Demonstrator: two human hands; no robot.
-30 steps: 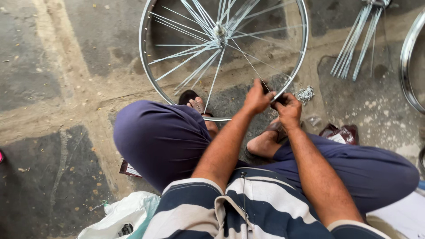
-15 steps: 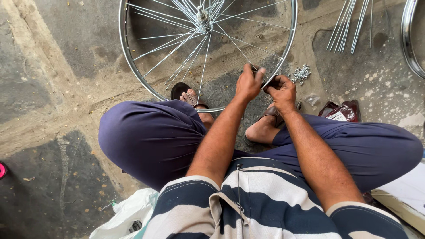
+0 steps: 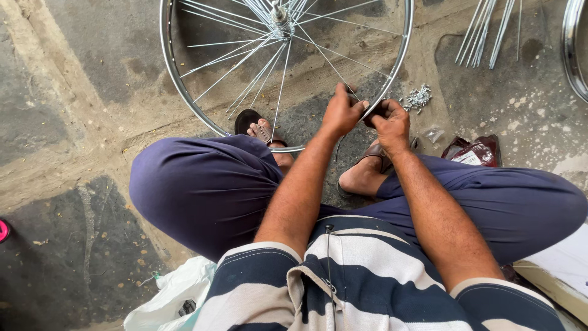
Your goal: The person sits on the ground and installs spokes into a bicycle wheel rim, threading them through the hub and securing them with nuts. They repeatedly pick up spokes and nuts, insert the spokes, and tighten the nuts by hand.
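- The bicycle wheel rim (image 3: 184,92) lies on the stone floor (image 3: 55,79) in front of the seated person, its near edge by the two sandalled feet; both hands meet at the lower right arc of the rim.
- The left hand (image 3: 340,113) is closed around a thin spoke (image 3: 324,58) just where it reaches the rim, thumb and fingers pinched tight on it.
- The right hand (image 3: 387,122) is curled shut against the rim just beside the left, touching it; it appears to grip a small dark tool or nipple, but what exactly is hidden by the fingers.
- Compared with a second ago the hands sit at the same spot on the rim, while the wheel has shifted left and up in the view and the hub (image 3: 280,13) now shows near the top edge. I judge that as head movement more than wheel movement, so the work on this one spoke end goes on.
- Other spokes fan from the hub, several bunched loosely toward the lower left.
- A small heap of silver nipples (image 3: 419,97) lies on the floor just outside the rim, near the right hand.
- A bundle of loose spokes (image 3: 490,27) lies farther up right, and a second rim (image 3: 572,49) cuts the right edge.
- A dark red packet (image 3: 474,151) rests by the right knee; a white plastic bag (image 3: 168,297) lies at lower left.
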